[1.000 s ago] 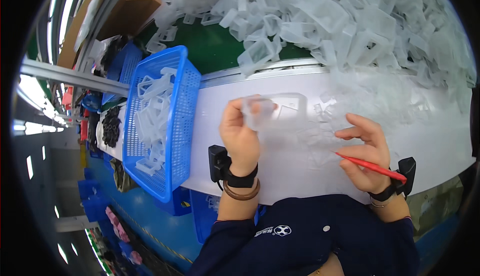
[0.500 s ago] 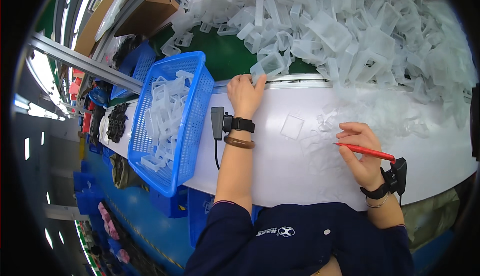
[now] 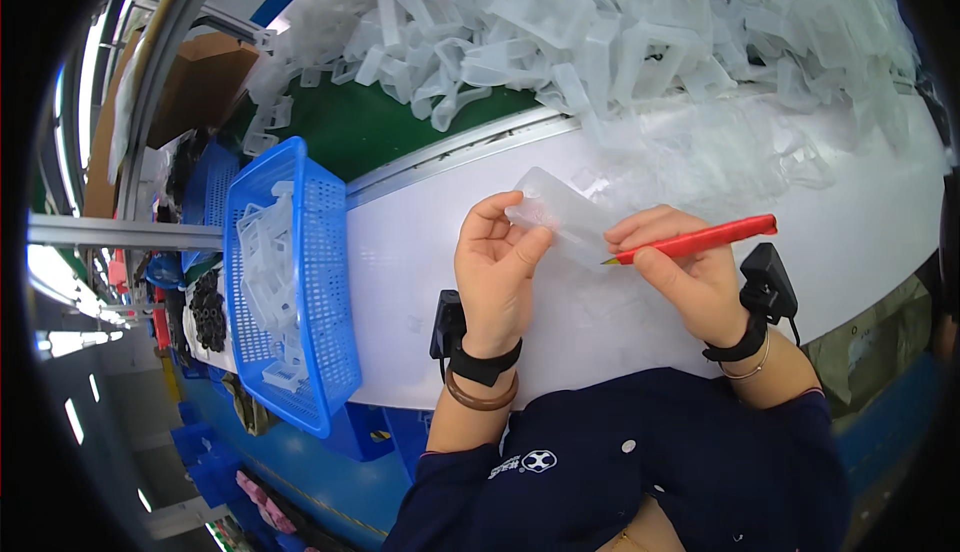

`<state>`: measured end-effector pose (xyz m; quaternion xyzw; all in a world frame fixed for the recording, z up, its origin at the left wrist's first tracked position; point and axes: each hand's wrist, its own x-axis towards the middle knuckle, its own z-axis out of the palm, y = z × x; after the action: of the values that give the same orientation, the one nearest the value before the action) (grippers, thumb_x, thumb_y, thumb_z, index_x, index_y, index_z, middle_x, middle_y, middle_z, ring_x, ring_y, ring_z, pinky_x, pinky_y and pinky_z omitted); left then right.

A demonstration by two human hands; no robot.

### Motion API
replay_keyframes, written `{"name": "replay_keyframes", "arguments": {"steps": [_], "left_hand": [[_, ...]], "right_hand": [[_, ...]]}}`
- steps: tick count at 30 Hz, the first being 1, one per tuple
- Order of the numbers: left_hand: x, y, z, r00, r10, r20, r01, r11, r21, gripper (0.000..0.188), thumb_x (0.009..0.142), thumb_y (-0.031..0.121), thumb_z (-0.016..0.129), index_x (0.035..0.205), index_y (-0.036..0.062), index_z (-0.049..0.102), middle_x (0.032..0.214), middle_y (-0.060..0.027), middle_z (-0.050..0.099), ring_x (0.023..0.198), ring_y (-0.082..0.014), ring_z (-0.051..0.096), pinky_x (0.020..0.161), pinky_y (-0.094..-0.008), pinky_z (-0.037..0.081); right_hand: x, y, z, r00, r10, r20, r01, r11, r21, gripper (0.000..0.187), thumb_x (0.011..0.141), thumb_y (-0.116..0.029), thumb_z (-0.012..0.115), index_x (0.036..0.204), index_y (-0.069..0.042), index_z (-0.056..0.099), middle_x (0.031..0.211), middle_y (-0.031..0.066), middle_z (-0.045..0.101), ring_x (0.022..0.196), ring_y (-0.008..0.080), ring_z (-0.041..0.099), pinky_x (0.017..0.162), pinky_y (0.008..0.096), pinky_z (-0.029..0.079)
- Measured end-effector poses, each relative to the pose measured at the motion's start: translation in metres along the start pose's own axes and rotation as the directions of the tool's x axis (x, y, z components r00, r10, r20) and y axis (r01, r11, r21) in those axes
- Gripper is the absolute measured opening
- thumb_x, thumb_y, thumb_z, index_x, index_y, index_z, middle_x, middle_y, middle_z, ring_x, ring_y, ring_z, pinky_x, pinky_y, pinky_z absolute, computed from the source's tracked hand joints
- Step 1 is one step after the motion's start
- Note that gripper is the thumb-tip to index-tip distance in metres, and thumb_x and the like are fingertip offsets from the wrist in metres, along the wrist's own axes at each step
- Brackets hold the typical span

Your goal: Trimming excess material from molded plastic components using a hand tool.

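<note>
Between the thumb and fingers of my left hand [image 3: 498,277] is a translucent plastic part [image 3: 568,214], box-like and tilted over the white worktop. My right hand [image 3: 700,287] is closed round a red-handled craft knife [image 3: 705,239]. The knife's pointed blade lies at the lower right end of the part; whether it touches cannot be made out. Fingers of the right hand are close to that same end. Thin clear scraps lie on the worktop [image 3: 400,302] beyond and beneath the hands, blurred together.
A large heap of similar translucent parts [image 3: 590,12] spreads across the back, over a green surface [image 3: 375,127]. A metal rail [image 3: 470,155] edges the worktop. At the left stands a blue perforated basket [image 3: 335,322] with several parts inside. A metal post [image 3: 125,233] crosses behind it.
My left hand has come back from the heap with a plastic part in it. The knife in my right hand has moved left to that part. The view has shifted rightward.
</note>
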<state>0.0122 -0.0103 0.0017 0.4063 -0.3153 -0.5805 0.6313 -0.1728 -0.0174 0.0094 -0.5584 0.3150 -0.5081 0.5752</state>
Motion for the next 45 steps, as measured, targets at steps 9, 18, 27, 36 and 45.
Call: {"name": "replay_keyframes", "arguments": {"steps": [9, 18, 27, 36, 45], "left_hand": [[-0.02, -0.016, 0.012, 0.996, -0.005, 0.086, 0.013, 0.995, -0.094, 0.039, 0.073, -0.012, 0.059, 0.103, 0.0066, 0.042, 0.104, -0.0085, 0.053, 0.095, -0.017, 0.055, 0.082, -0.028, 0.043], [-0.022, -0.017, 0.012, 0.996, 0.005, 0.092, 0.009, 0.989, -0.15, 0.038, 0.074, -0.013, 0.059, 0.102, 0.0048, 0.041, 0.102, -0.0096, 0.053, 0.094, -0.0162, 0.056, 0.081, -0.0262, 0.045], [-0.023, -0.016, 0.013, 0.997, 0.003, 0.079, 0.009, 0.988, -0.151, 0.038, 0.073, -0.014, 0.059, 0.101, 0.0048, 0.041, 0.103, -0.0094, 0.052, 0.093, -0.0165, 0.056, 0.08, -0.0264, 0.046], [-0.026, -0.018, 0.016, 0.997, 0.065, 0.045, -0.063, 0.998, -0.029, 0.036, 0.072, -0.014, 0.06, 0.099, 0.0041, 0.043, 0.103, -0.0091, 0.052, 0.092, -0.0152, 0.056, 0.08, -0.0263, 0.046], [-0.02, 0.023, -0.007, 0.98, 0.188, 0.057, -0.173, 0.962, -0.213, 0.039, 0.072, -0.012, 0.051, 0.104, 0.0088, 0.046, 0.107, -0.0088, 0.053, 0.095, -0.0198, 0.053, 0.084, -0.0322, 0.041]], "right_hand": [[0.0, 0.014, 0.001, 0.998, -0.026, -0.055, 0.027, 0.999, 0.029, 0.009, 0.081, -0.002, 0.057, 0.089, 0.0, 0.059, 0.092, 0.0092, 0.059, 0.085, 0.0161, 0.056, 0.075, 0.0274, 0.044], [0.001, 0.013, 0.002, 0.999, -0.013, -0.029, 0.014, 1.0, 0.024, 0.008, 0.08, -0.002, 0.057, 0.088, -0.001, 0.059, 0.09, 0.0088, 0.059, 0.084, 0.0162, 0.056, 0.074, 0.0269, 0.044], [0.0, 0.014, 0.003, 0.999, -0.019, -0.038, 0.019, 1.0, -0.001, 0.008, 0.08, -0.003, 0.058, 0.088, -0.001, 0.06, 0.09, 0.009, 0.06, 0.084, 0.0167, 0.056, 0.073, 0.027, 0.044], [0.005, 0.013, 0.002, 0.956, -0.281, 0.083, 0.287, 0.844, -0.452, 0.013, 0.074, -0.005, 0.065, 0.085, -0.001, 0.059, 0.086, 0.0105, 0.061, 0.076, 0.0234, 0.058, 0.069, 0.0294, 0.045], [0.021, 0.003, -0.037, 0.811, -0.546, -0.212, 0.221, 0.621, -0.752, 0.013, 0.077, 0.001, 0.061, 0.089, 0.001, 0.059, 0.08, 0.0108, 0.061, 0.071, 0.0193, 0.059, 0.063, 0.0263, 0.046]]}}
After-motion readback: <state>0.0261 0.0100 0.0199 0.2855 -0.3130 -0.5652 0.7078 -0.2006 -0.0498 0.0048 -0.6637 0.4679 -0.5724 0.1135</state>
